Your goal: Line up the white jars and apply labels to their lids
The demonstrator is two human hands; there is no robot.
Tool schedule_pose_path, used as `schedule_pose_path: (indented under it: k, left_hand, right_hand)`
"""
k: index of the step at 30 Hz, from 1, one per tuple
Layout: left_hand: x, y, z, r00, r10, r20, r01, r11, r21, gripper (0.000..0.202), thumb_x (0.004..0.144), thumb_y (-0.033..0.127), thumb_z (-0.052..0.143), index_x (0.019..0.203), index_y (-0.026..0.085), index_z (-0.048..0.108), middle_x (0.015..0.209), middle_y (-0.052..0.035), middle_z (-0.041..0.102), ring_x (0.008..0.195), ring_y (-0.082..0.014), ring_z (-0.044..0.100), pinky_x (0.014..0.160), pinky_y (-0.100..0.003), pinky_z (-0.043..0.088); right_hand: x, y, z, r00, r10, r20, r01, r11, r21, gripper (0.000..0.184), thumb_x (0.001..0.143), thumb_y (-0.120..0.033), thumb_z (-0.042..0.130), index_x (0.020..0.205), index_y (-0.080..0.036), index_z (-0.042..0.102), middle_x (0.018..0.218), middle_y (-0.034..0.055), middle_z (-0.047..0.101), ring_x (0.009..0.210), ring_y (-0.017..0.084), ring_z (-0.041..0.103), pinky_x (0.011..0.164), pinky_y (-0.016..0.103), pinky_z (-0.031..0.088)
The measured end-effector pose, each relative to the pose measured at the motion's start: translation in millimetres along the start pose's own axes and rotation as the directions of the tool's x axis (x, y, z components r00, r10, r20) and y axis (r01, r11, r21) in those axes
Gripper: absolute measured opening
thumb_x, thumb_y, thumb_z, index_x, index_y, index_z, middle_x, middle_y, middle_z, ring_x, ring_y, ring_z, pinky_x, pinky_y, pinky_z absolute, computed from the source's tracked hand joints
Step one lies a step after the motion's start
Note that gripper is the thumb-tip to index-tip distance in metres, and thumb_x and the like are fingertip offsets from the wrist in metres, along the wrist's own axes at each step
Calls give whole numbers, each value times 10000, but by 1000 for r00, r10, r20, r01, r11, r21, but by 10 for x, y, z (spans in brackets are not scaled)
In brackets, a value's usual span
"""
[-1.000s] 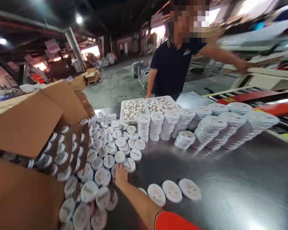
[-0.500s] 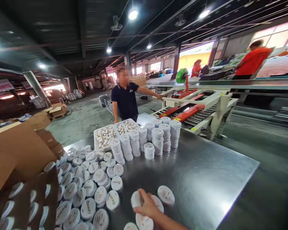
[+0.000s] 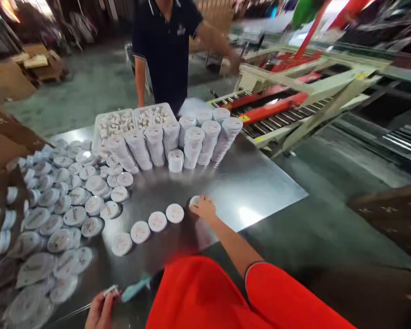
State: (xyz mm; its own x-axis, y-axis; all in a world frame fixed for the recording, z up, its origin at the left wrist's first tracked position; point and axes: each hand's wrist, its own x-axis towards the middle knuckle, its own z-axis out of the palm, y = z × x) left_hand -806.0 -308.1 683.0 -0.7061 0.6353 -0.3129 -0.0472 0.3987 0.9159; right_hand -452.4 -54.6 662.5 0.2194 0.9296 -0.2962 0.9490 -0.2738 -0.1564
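Observation:
My right hand [image 3: 205, 208] is closed around the edge of a white round disc [image 3: 194, 200] on the metal table. Left of it, several similar flat discs [image 3: 157, 221] lie in a slanting row. At the near edge, my left hand [image 3: 101, 310] pinches a small white piece [image 3: 111, 290], too blurred to name exactly. A teal object [image 3: 135, 289] lies close beside those fingers. A large spread of white discs with dark lettering [image 3: 75, 215] covers the table's left side. Tall stacks of discs [image 3: 193, 148] stand farther back.
Two white baskets [image 3: 97, 119] of small white and gold pieces stand behind the stacks. Cardboard [image 3: 7, 132] borders the left side. Across the table stands a person in a dark shirt [image 3: 166, 50], beside a roller conveyor [image 3: 294, 109]. The table's right corner [image 3: 294, 194] overhangs the floor.
The view has tipped downward. My right hand has left the loose cluster of discs and is on one at the row's right end. My left hand has come into view.

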Motion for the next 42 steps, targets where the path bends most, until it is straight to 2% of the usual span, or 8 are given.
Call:
schedule_pose_path:
  k: [3, 6, 11, 23, 28, 31, 36, 42]
  left_hand:
    - [-307, -30, -86, 952, -294, -84, 288, 954, -82, 481, 437, 533, 837, 732, 211, 635, 751, 1, 741, 717, -212, 693, 649, -308, 572]
    - [-481, 72, -96, 886, -436, -158, 401, 892, -209, 386, 402, 377, 829, 689, 241, 611, 720, 32, 746, 691, -198, 697, 593, -272, 564]
    - [-651, 177, -38, 885, -409, -221, 349, 898, -266, 318, 488, 363, 824, 699, 234, 624, 726, 45, 746, 675, -162, 691, 567, -222, 564]
    - [-923, 198, 339, 875, -451, -174, 393, 873, -288, 440, 481, 463, 859, 769, 215, 637, 806, 33, 756, 758, -140, 695, 650, -186, 545]
    - [-891, 278, 516, 908, -400, -122, 368, 903, -221, 480, 502, 522, 854, 805, 212, 647, 844, 7, 756, 799, -170, 700, 687, -228, 542]
    - [-850, 454, 802, 970, -229, -84, 213, 963, -163, 454, 565, 551, 812, 786, 189, 651, 784, -19, 737, 765, -187, 689, 717, -275, 536]
    - [-824, 799, 1366, 989, 40, 145, -32, 998, -56, 387, 731, 558, 692, 775, 176, 647, 749, -41, 702, 724, -179, 646, 718, -303, 521]
    - [-909, 858, 1580, 980, 110, 166, -101, 993, -66, 356, 801, 535, 638, 782, 181, 611, 745, -16, 646, 718, -161, 588, 695, -281, 491]
  right_hand:
    - [22, 117, 102, 995, -50, 88, 49, 999, 18, 858, 866, -544, 642, 1513, -85, 316, 1423, 260, 459, 1231, 366, 517, 951, 411, 443]
    - [10, 293, 99, 967, -195, 164, 196, 981, 14, 996, 768, -414, 774, 1559, -149, 231, 1574, 227, 284, 1318, 367, 432, 980, 409, 429]
    - [128, 422, 87, 897, -413, 156, 423, 905, -38, 829, 778, -236, 742, 1508, -199, 349, 1564, 145, 348, 1322, 315, 403, 1020, 398, 397]
    - [48, 32, 186, 926, -369, 76, 374, 925, -70, 856, 746, -450, 795, 1458, -182, 403, 1412, 195, 466, 1222, 331, 469, 983, 417, 401]
    - [-107, 47, 76, 955, -296, 14, 291, 947, 137, 972, 699, -453, 825, 1491, -149, 353, 1486, 232, 387, 1285, 367, 437, 1042, 482, 372]
    - [-428, -19, -26, 898, -437, 58, 345, 779, 524, 598, 814, -391, 702, 1332, -152, 521, 1349, 177, 540, 1196, 290, 525, 1013, 443, 415]
    - [-1090, -339, -234, 617, -777, 128, 111, 247, 962, 414, 844, -424, 662, 1177, -186, 603, 1011, 54, 667, 916, 178, 619, 849, 344, 482]
    - [-1337, -528, -373, 684, -721, 113, 61, 211, 976, 226, 789, -382, 696, 847, -185, 602, 731, -34, 561, 689, 113, 519, 660, 256, 424]
